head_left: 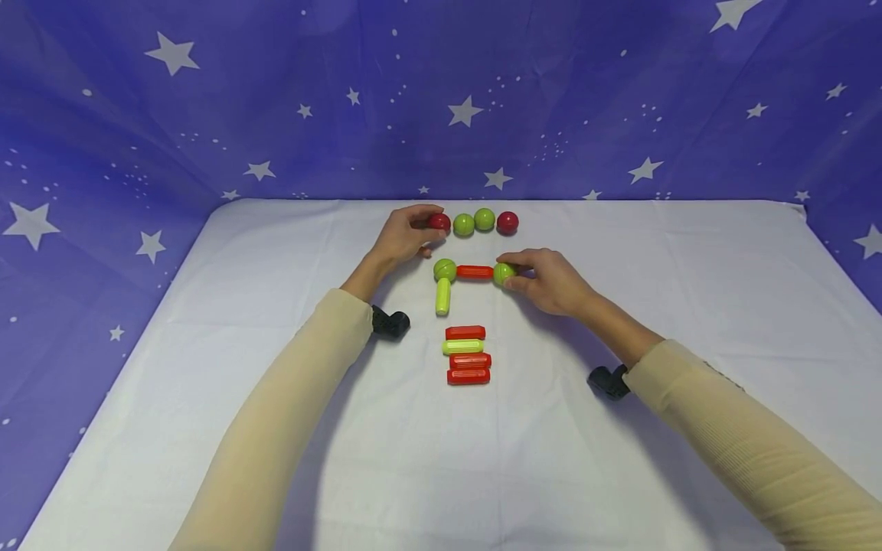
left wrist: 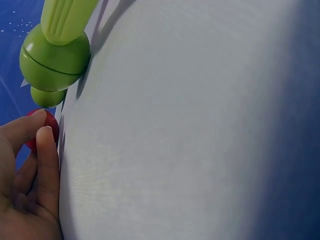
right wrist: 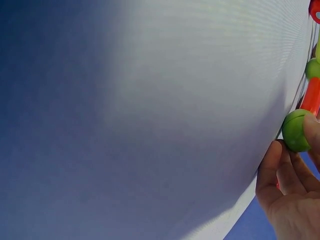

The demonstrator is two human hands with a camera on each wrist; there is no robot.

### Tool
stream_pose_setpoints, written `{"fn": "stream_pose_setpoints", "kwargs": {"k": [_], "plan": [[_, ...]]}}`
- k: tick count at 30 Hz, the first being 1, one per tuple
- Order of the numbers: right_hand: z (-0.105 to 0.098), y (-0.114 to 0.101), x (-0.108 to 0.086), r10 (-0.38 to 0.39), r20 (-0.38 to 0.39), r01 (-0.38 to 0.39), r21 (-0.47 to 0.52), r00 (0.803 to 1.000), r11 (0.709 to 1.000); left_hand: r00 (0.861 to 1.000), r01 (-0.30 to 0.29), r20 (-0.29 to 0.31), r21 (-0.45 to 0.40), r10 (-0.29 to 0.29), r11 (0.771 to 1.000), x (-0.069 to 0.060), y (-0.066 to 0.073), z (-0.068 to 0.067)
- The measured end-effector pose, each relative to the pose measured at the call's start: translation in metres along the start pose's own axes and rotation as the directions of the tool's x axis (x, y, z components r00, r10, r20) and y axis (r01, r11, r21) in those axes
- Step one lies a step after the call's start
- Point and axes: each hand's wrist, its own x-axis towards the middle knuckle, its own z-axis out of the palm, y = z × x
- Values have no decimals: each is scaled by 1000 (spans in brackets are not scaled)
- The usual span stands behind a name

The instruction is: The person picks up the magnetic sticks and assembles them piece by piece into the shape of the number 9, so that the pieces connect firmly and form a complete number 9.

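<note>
My left hand (head_left: 403,236) pinches a red ball (head_left: 441,223) between thumb and fingers, at the left end of a row of balls. In the left wrist view that red ball (left wrist: 52,125) shows past the fingertips. My right hand (head_left: 553,282) grips a green ball (head_left: 504,273) at the right end of a red rod (head_left: 475,272). The rod's other end meets a second green ball (head_left: 445,269), from which a yellow-green rod (head_left: 442,297) points toward me. The right wrist view shows the gripped green ball (right wrist: 295,131) touching the red rod (right wrist: 311,97).
Beside the left hand's ball lie two green balls (head_left: 464,224) and a red ball (head_left: 507,223). Nearer me, several loose rods (head_left: 468,360), red and yellow-green, are stacked in a column on the white cloth (head_left: 530,467). A starry blue backdrop (head_left: 386,92) rises behind the table.
</note>
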Motion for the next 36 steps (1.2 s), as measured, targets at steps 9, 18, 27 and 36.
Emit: {"fn": "stream_pose_setpoints", "kwargs": {"k": [9, 18, 27, 36], "plan": [[0, 0, 0, 5, -2, -5, 10, 1000, 1000, 997, 50, -53, -94, -56, 994, 0, 0, 0], [-1, 0, -1, -4, -6, 4, 5, 1000, 1000, 994, 59, -76, -170, -73, 984, -3, 1, -1], [0, 1, 0, 8, 3, -8, 0, 1000, 1000, 993, 62, -85, -182, -79, 981, -11, 2, -2], [-1, 0, -1, 0, 2, 0, -4, 1000, 1000, 995, 39, -83, -164, -53, 986, -33, 11, 0]]}}
